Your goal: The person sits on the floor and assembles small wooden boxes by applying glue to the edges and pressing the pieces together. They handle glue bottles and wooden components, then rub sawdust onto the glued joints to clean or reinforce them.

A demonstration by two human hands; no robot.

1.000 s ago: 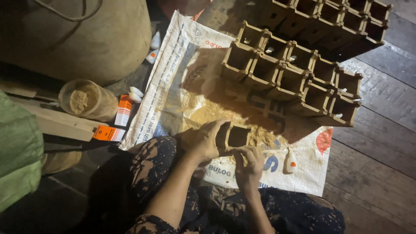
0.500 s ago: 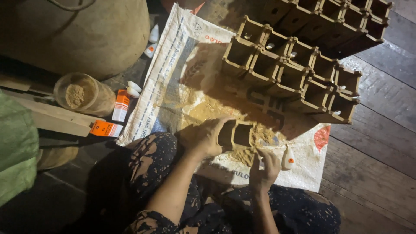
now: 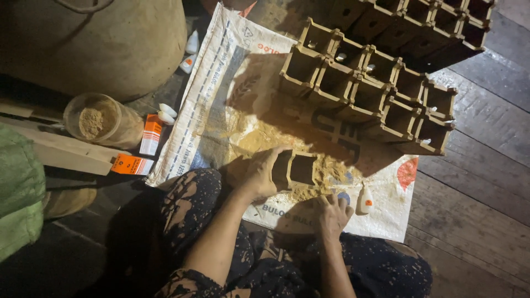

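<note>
A: Left hand (image 3: 259, 175) — position?

B: Wrapped round the left side of a small open wooden box (image 3: 296, 169), thumb on the near face and fingers curled over the far edge. The hand is closed on it and steadies it on its side, open mouth toward the camera.

A: Where does the box sit?

B: On a white woven sack (image 3: 221, 99) spread over the plank floor (image 3: 475, 209), in a patch of yellowish sawdust (image 3: 259, 138), just ahead of the person's knees.

A: Right hand (image 3: 332, 215)?

B: Resting flat on the sack just below and to the right of the box, fingers loosely spread, holding nothing. Fingertips lie at the edge of the sawdust, apart from the box (close, but a gap shows).

A: Anything beside that hand?

B: A small white squeeze bottle (image 3: 365, 200) with a red mark, lying on the sack just right of the fingers, not touched.

A: Further out?

B: A stacked cluster of similar open wooden boxes (image 3: 375, 88) on the upper right, partly on the sack. To the left, off the sack, a clear plastic jar (image 3: 102, 118) with tan powder in it, two orange and white cartons (image 3: 141, 149), and more small white bottles (image 3: 190, 52) near a big rounded brown sack (image 3: 99, 44). A green cloth bundle (image 3: 19, 193) at the far left edge.
</note>
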